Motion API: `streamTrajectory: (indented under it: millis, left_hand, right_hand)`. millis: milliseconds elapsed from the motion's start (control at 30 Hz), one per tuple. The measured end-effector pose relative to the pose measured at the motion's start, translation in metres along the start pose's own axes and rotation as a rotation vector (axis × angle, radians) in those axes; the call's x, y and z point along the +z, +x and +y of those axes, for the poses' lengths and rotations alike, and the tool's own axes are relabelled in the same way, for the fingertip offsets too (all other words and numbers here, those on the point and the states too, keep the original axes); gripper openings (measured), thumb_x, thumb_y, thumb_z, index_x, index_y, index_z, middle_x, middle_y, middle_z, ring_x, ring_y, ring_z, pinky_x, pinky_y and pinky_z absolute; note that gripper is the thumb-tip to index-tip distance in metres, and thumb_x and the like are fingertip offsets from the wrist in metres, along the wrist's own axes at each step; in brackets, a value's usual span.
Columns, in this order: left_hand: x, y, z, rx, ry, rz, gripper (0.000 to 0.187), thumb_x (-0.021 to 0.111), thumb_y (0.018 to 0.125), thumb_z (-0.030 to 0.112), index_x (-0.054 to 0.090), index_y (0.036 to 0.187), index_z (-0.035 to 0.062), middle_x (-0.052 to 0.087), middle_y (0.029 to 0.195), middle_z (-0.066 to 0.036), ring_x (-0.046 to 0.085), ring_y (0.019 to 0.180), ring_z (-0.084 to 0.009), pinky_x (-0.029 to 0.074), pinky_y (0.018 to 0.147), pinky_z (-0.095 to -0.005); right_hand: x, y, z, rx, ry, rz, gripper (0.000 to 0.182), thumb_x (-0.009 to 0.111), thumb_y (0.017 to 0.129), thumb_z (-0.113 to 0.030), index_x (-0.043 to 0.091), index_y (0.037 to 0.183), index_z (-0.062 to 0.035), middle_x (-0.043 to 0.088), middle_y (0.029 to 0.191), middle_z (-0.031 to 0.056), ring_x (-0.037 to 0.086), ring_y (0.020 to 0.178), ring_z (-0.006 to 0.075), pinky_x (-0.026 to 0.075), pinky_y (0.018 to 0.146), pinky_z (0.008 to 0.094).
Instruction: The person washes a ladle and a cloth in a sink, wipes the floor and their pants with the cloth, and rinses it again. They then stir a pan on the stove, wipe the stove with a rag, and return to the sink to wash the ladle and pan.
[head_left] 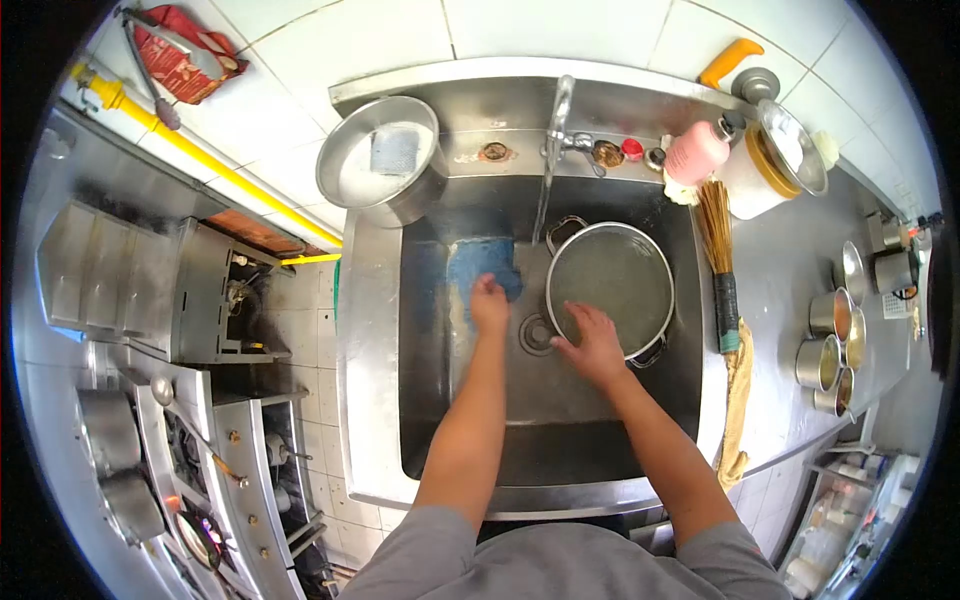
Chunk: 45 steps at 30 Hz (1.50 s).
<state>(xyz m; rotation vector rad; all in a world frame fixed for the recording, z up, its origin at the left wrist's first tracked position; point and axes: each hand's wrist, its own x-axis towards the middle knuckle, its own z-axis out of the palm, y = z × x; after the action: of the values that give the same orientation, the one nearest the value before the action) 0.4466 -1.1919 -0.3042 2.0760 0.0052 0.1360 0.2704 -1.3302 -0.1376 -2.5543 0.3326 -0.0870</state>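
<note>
Over the left part of the sink (425, 390), my left hand (489, 300) is closed on the edge of a blue cloth (478, 263), which spreads out behind the fingers. A large round metal pot (622, 270) filled with cloudy greyish water stands in the sink to the right. My right hand (593, 345) has its fingers spread and overlaps the pot's near left rim. Between my hands lies the round drain (537, 334). The metal tap (556, 125) reaches over the sink's back edge, its lower end close to the pot's handle.
A big pot (410, 200) with whitish contents and a grey pad (395, 149) stands at the back left corner. Along the right are a pink bottle (697, 150), a stick brush (717, 235) and several metal cups (820, 362). A stove (225, 440) is at left.
</note>
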Motion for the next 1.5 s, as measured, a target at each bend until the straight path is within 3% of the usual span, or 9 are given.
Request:
streamTrajectory:
  millis: [100, 200, 267, 633, 967, 1100, 1167, 1333, 1500]
  left_hand:
    - [0.000, -0.009, 0.041, -0.376, -0.459, -0.368, 0.022, 0.058, 0.089, 0.009, 0.061, 0.110, 0.0042, 0.062, 0.102, -0.008, 0.061, 0.087, -0.0207, 0.052, 0.076, -0.0338]
    - [-0.013, -0.009, 0.116, -0.624, -0.892, -0.372, 0.024, 0.056, 0.091, 0.008, 0.057, 0.115, 0.0040, 0.062, 0.106, -0.009, 0.062, 0.087, -0.0222, 0.053, 0.077, -0.0349]
    - [-0.013, -0.001, 0.136, -0.697, -1.208, -0.351, 0.030, 0.059, 0.088, 0.008, 0.055, 0.117, 0.0049, 0.063, 0.104, -0.011, 0.063, 0.083, -0.0223, 0.053, 0.073, -0.0337]
    - [-0.038, 0.086, 0.161, -0.552, -1.134, -0.513, 0.033, 0.054, 0.094, 0.018, 0.051, 0.123, 0.0045, 0.062, 0.116, -0.013, 0.060, 0.097, -0.0252, 0.051, 0.081, -0.0389]
    - [-0.088, 0.127, 0.221, -0.217, -0.407, -0.509, 0.025, 0.056, 0.092, 0.017, 0.059, 0.110, 0.0009, 0.069, 0.101, -0.010, 0.064, 0.089, -0.0177, 0.048, 0.075, -0.0280]
    - [-0.122, 0.100, 0.175, 0.133, -0.252, -0.362, 0.020, 0.059, 0.090, 0.012, 0.063, 0.102, -0.0032, 0.070, 0.089, -0.007, 0.065, 0.076, -0.0135, 0.048, 0.068, -0.0241]
    - [-0.178, 0.090, 0.163, 0.122, -0.320, -0.448, 0.018, 0.063, 0.089, 0.013, 0.066, 0.100, -0.0019, 0.070, 0.089, -0.007, 0.063, 0.072, -0.0112, 0.049, 0.064, -0.0238]
    - [-0.384, 0.026, 0.145, -0.123, -0.365, -0.038, 0.025, 0.062, 0.093, 0.025, 0.066, 0.081, 0.0038, 0.068, 0.075, -0.004, 0.059, 0.067, -0.0091, 0.048, 0.060, -0.0244]
    - [-0.563, -0.034, -0.048, -0.418, -0.408, 0.404, 0.018, 0.053, 0.095, 0.021, 0.060, 0.098, 0.0039, 0.065, 0.093, -0.008, 0.060, 0.075, -0.0147, 0.051, 0.061, -0.0300]
  right_hand:
    - [0.003, 0.033, -0.006, 0.096, 0.537, 0.068, 0.054, 0.062, 0.090, -0.023, 0.042, 0.137, -0.0046, 0.054, 0.129, 0.0135, 0.054, 0.116, 0.0273, 0.041, 0.100, 0.0411]
    - [-0.035, 0.086, -0.062, 0.205, 1.318, 0.177, 0.052, 0.054, 0.097, -0.018, 0.034, 0.142, -0.0007, 0.052, 0.133, 0.0137, 0.054, 0.118, 0.0229, 0.043, 0.098, 0.0361]
    - [-0.081, 0.121, -0.097, 0.097, 1.423, 0.255, 0.055, 0.053, 0.095, -0.013, 0.031, 0.144, -0.0008, 0.050, 0.136, 0.0151, 0.053, 0.120, 0.0259, 0.042, 0.100, 0.0364]
    - [-0.199, 0.217, -0.178, 0.036, 0.534, -0.252, 0.042, 0.050, 0.096, -0.030, 0.051, 0.126, -0.0019, 0.059, 0.127, 0.0099, 0.056, 0.114, 0.0208, 0.042, 0.095, 0.0340]
    - [-0.163, 0.223, -0.104, -0.074, 0.738, -0.360, 0.047, 0.052, 0.094, -0.021, 0.045, 0.136, -0.0010, 0.062, 0.121, 0.0102, 0.061, 0.105, 0.0181, 0.048, 0.086, 0.0299]
    - [-0.112, 0.175, -0.047, 0.237, 0.926, -0.203, 0.044, 0.056, 0.091, -0.014, 0.049, 0.133, 0.0002, 0.065, 0.113, 0.0123, 0.064, 0.091, 0.0174, 0.049, 0.075, 0.0266]
    - [-0.092, 0.145, -0.019, 0.291, 1.030, -0.166, 0.044, 0.056, 0.091, -0.015, 0.049, 0.133, -0.0016, 0.066, 0.112, 0.0111, 0.065, 0.089, 0.0174, 0.049, 0.075, 0.0288]
    - [-0.106, 0.040, 0.005, 0.415, 1.014, -0.050, 0.041, 0.056, 0.092, -0.015, 0.052, 0.131, -0.0034, 0.067, 0.109, 0.0095, 0.065, 0.087, 0.0170, 0.050, 0.073, 0.0268]
    - [-0.093, -0.084, 0.002, 0.550, 1.047, 0.049, 0.032, 0.055, 0.095, -0.016, 0.055, 0.127, -0.0069, 0.067, 0.103, 0.0084, 0.063, 0.079, 0.0120, 0.050, 0.063, 0.0213]
